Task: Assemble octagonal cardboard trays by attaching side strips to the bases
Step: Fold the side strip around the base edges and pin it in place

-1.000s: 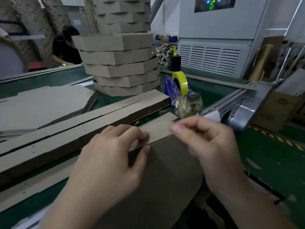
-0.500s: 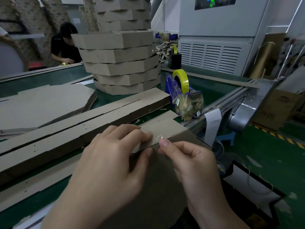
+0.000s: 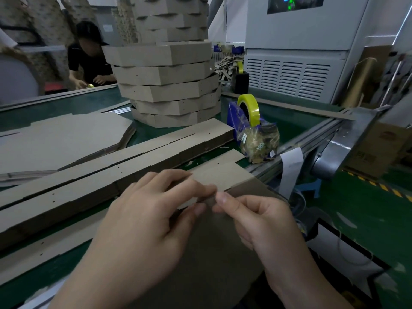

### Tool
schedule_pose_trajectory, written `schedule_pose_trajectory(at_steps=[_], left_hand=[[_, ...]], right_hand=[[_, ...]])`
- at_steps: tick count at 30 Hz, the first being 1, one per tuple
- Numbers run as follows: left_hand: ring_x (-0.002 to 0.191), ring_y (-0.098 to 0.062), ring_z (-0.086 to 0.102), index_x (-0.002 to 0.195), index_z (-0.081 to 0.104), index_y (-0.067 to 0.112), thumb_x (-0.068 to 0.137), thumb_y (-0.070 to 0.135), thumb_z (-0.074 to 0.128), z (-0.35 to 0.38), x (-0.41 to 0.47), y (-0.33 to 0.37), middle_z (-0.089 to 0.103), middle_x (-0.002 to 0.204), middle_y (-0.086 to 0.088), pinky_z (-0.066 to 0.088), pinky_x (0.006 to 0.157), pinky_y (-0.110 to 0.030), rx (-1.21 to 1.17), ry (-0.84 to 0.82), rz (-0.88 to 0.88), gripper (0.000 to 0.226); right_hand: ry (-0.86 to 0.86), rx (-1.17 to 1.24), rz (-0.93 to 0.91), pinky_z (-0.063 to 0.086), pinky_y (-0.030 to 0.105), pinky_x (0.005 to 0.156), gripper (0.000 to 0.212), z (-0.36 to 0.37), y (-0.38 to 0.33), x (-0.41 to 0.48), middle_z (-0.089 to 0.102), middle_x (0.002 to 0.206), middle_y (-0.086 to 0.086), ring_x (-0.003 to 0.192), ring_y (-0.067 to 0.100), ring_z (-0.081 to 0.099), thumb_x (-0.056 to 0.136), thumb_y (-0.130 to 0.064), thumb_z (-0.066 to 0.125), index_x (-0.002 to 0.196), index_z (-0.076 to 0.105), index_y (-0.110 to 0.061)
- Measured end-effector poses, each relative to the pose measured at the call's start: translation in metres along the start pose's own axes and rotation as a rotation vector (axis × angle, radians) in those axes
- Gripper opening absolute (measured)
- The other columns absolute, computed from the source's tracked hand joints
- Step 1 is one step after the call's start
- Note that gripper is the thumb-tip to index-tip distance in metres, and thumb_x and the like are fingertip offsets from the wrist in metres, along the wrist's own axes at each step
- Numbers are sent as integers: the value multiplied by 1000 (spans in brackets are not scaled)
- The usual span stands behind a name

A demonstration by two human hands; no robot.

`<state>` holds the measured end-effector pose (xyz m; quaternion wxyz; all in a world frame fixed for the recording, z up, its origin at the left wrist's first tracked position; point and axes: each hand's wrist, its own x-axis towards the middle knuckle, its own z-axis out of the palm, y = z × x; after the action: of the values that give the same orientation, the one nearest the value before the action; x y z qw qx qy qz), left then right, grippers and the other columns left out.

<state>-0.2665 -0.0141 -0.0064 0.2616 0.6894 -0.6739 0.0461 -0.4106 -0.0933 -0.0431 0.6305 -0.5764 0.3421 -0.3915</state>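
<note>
pinching side strip (image 3: 223, 177) against base (image 3: 211, 253) edge, left hand (image 3: 145, 219) and right hand (image 3: 263, 221), fingertips almost touching

Left hand (image 3: 142, 221) and right hand (image 3: 263, 221) cover the seam where side strip (image 3: 223, 177) meets base (image 3: 211, 264). Whatever the right fingertips (image 3: 223, 198) pinch is concealed. Below the grip, the base runs off frame.

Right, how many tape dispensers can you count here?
2: the blue dispenser beside the strip stacks, the black dispenser farther back by the machine. Others may be hidden.
</note>
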Motion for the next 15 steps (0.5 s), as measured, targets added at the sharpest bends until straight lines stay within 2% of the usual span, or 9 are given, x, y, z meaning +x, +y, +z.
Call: schedule_pose_trajectory(at_steps=[2, 3, 4, 6, 9, 11, 15], left_hand=[[103, -7, 58, 105, 66, 46, 84, 54, 37, -1, 0, -1, 59, 110, 23, 50, 75, -34, -42, 24, -31, 37], [103, -3, 56, 103, 67, 47, 83, 56, 36, -1, 0, -1, 59, 108, 25, 49, 76, -32, -66, 35, -52, 38], [101, 1, 55, 100, 68, 47, 83, 59, 35, 0, 0, 0, 59, 106, 27, 47, 77, -29, -73, 46, -71, 39], [91, 3, 57, 87, 68, 44, 85, 62, 41, 2, 4, 6, 62, 97, 26, 41, 69, -23, -13, 104, -96, 33], [68, -11, 61, 69, 63, 35, 81, 53, 56, 7, 8, 15, 66, 81, 18, 32, 56, -25, 88, 221, -141, 23], [62, -13, 59, 66, 63, 33, 76, 53, 58, 10, 10, 16, 66, 78, 15, 32, 50, -22, 97, 243, -162, 23], [68, -14, 62, 66, 64, 33, 77, 53, 57, 11, 10, 11, 67, 81, 15, 39, 47, -22, 95, 255, -148, 23]], right_hand=[[-83, 76, 74, 31, 5, 36, 14, -4, -4, -1, 48, 34, -10, 31, -2, 46, 77, -21, 73, 67, 75, -12], [-113, 101, 103, 32, 5, 36, 8, -4, -5, -1, 49, 35, -9, 30, -2, 47, 77, -15, 73, 71, 75, -9], [-140, 112, 122, 32, 6, 35, 8, -5, -6, -1, 50, 35, -8, 30, -2, 47, 74, -16, 73, 74, 75, -8], [-182, 95, 134, 31, 8, 35, 24, -4, -4, 1, 49, 35, -8, 30, -1, 44, 62, -31, 74, 72, 77, -10], [-201, 15, 103, 27, 13, 38, 40, -1, 1, 4, 44, 36, -9, 32, 0, 35, 43, -54, 69, 71, 79, -27], [-201, 6, 94, 27, 14, 38, 39, 0, 1, 5, 44, 36, -9, 33, 1, 34, 44, -54, 69, 71, 79, -28], [-194, -85, 106, 28, 14, 39, 33, -3, 5, 10, 42, 39, -4, 34, 5, 35, 61, -49, 71, 69, 78, -17]])
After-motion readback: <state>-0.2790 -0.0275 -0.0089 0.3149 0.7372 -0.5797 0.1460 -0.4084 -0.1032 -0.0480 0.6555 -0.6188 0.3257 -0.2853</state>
